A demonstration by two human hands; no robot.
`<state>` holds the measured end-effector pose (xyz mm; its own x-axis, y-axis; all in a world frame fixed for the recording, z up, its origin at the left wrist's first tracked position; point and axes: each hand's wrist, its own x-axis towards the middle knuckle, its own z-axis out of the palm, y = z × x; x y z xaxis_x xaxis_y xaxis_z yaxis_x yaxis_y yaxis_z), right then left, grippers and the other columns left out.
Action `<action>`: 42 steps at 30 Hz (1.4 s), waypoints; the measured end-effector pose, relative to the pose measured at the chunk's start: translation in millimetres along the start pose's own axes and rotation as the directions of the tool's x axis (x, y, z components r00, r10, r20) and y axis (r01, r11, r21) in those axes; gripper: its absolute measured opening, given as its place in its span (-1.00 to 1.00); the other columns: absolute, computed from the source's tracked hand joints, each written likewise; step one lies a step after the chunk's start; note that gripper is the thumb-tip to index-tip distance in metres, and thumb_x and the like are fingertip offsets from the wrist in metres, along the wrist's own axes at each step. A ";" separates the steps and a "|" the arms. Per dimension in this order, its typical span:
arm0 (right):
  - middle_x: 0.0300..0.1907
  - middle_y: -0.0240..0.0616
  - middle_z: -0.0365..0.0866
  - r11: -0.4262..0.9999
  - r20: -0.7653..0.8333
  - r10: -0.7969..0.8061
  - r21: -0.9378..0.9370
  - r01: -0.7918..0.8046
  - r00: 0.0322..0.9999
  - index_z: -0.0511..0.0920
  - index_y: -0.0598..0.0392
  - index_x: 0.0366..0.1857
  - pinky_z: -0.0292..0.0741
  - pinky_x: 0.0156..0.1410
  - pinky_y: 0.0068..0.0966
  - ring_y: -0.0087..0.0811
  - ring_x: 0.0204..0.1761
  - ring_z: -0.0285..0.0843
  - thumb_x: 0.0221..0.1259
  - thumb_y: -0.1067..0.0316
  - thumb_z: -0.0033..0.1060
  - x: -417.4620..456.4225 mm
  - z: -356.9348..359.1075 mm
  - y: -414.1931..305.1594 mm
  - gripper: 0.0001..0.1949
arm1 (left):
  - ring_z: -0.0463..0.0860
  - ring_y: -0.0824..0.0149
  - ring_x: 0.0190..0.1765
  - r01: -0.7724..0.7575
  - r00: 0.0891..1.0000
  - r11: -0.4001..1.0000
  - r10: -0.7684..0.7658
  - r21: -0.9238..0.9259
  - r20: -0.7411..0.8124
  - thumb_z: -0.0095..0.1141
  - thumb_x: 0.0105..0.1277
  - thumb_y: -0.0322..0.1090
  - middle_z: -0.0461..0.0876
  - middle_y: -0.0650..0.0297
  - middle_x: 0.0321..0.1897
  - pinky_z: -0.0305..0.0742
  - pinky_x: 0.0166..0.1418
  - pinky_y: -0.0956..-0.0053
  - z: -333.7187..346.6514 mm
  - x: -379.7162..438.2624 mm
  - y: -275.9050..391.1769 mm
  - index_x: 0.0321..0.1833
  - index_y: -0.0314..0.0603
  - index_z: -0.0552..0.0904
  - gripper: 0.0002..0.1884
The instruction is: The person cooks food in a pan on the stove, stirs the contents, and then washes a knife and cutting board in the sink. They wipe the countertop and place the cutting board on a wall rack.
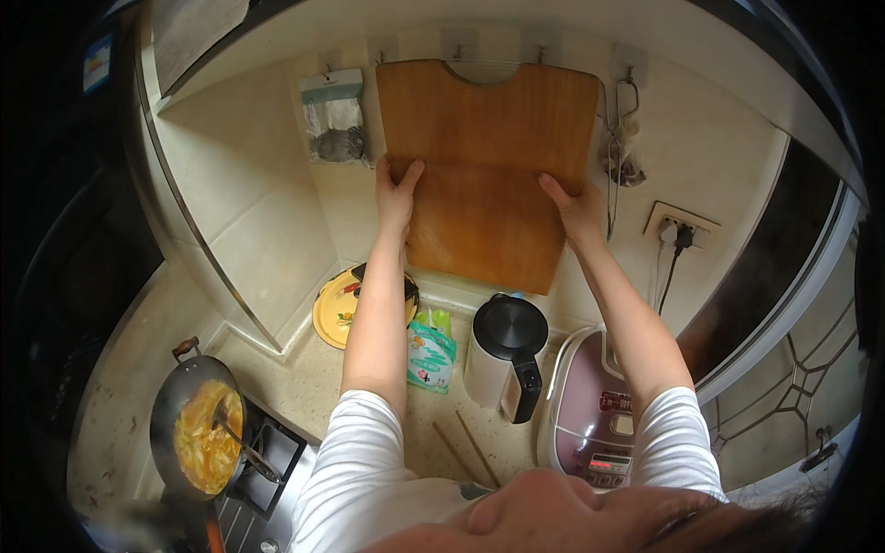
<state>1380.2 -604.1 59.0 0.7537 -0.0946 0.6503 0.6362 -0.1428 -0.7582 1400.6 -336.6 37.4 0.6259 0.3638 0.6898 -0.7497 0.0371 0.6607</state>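
Both my arms reach up to a large wooden cutting board [484,138] against the tiled wall, below a row of hooks. My left hand [399,193] grips its left edge, thumb on the front face. On the right edge, my right hand [575,207] holds it the same way. The board has a cut-out handle at its top, near the hooks. Whether it hangs on a hook I cannot tell. Left of it hangs a plastic packet [336,128]; to the right hang metal tongs [614,138]. An electric kettle [508,332] stands below the board's lower edge.
At lower left, a wok [160,415] with yellow-orange food and a ladle [238,439] sits on the gas stove [276,456]. On the counter are a yellow plate [328,311], a green packet [432,356], chopsticks [477,446] and a rice cooker [588,415]. Plugs fill a wall socket [681,225].
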 end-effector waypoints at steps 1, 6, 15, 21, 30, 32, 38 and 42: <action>-0.23 -0.18 0.62 1.000 -0.010 0.000 0.001 0.000 1.000 0.54 0.26 -0.18 0.44 -0.11 -0.53 -0.44 -0.20 0.56 -0.06 0.17 0.37 1.6 2.5 -1.5 -0.58 | 0.45 0.31 0.03 0.009 1.000 1.000 -0.009 -0.002 -0.024 0.20 0.14 -0.34 0.47 0.11 -0.03 0.37 0.06 0.51 1.9 3.8 0.3 0.16 -0.32 0.26 -0.44; -0.23 -0.13 0.62 0.995 -0.033 0.036 0.097 -0.033 0.999 0.55 0.28 -0.21 0.45 -0.11 -0.49 -0.39 -0.19 0.57 -0.07 0.14 0.37 5.1 13.4 -10.1 -0.57 | 0.48 0.31 -0.04 0.063 0.997 0.998 -0.063 -0.007 -0.033 0.22 0.12 -0.32 0.47 0.09 -0.07 0.42 -0.03 0.49 8.3 17.5 6.4 0.20 -0.22 0.21 -0.39; -0.25 -0.11 0.63 0.999 -0.108 0.051 0.003 -0.051 0.993 0.56 0.29 -0.23 0.45 -0.10 -0.49 -0.39 -0.20 0.57 -0.05 0.16 0.37 6.2 26.5 11.5 -0.59 | 0.48 0.30 -0.08 -0.016 0.998 0.991 0.024 0.131 -0.053 0.25 0.08 -0.33 0.44 0.11 -0.10 0.43 -0.07 0.48 -0.4 30.4 -26.1 0.18 -0.17 0.25 -0.39; -0.22 -0.16 0.62 0.993 -0.022 0.071 0.094 -0.068 0.997 0.53 0.29 -0.19 0.44 -0.08 -0.49 -0.39 -0.18 0.56 -0.06 0.16 0.37 -4.6 21.6 44.3 -0.57 | 0.46 0.34 -0.15 0.002 0.997 0.994 0.006 0.112 -0.072 0.27 0.05 -0.34 0.43 0.18 -0.18 0.42 -0.12 0.50 -2.2 7.0 -36.0 0.17 -0.13 0.29 -0.39; -0.17 -0.17 0.60 0.986 -0.087 0.120 0.123 -0.109 0.989 0.52 0.29 -0.17 0.42 -0.04 -0.51 -0.40 -0.13 0.53 -0.04 0.11 0.36 9.3 29.0 31.0 -0.54 | 0.44 0.44 -0.22 -0.138 0.985 0.961 0.158 0.237 -0.067 0.25 0.09 -0.34 0.46 0.29 -0.28 0.39 -0.16 0.56 3.3 39.0 -2.0 0.21 -0.09 0.31 -0.40; -0.17 -0.16 0.60 0.984 -0.069 0.072 0.168 -0.059 0.995 0.52 0.30 -0.17 0.42 -0.05 -0.51 -0.40 -0.13 0.53 -0.04 0.11 0.36 11.4 32.3 22.2 -0.53 | 0.45 0.45 -0.23 -0.144 0.987 0.966 0.157 0.213 -0.046 0.25 0.08 -0.34 0.47 0.30 -0.30 0.40 -0.17 0.57 -0.5 47.2 -3.7 0.21 -0.08 0.31 -0.40; -0.19 -0.16 0.61 0.988 -0.066 0.070 0.144 -0.060 0.995 0.52 0.30 -0.17 0.43 -0.06 -0.52 -0.40 -0.15 0.54 -0.04 0.09 0.36 16.3 40.6 18.2 -0.53 | 0.48 0.46 -0.24 -0.156 0.985 0.982 0.163 0.107 -0.060 0.25 0.07 -0.37 0.50 0.29 -0.31 0.42 -0.19 0.58 -3.0 50.0 -15.5 0.20 -0.11 0.33 -0.41; -0.21 -0.15 0.62 0.993 -0.111 0.014 0.118 -0.001 0.994 0.54 0.29 -0.19 0.43 -0.06 -0.50 -0.37 -0.17 0.55 -0.05 0.06 0.36 17.2 42.3 31.2 -0.52 | 0.49 0.45 -0.20 -0.185 0.982 0.979 0.187 0.084 -0.009 0.24 0.08 -0.36 0.51 0.27 -0.27 0.42 -0.17 0.57 -3.4 55.3 -25.0 0.21 -0.09 0.33 -0.41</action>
<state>1420.0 -568.5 44.5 0.7398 -0.2058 0.6406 0.6503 -0.0257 -0.7593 1453.3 -314.3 58.0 0.4732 0.3724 0.7984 -0.8321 -0.1089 0.5439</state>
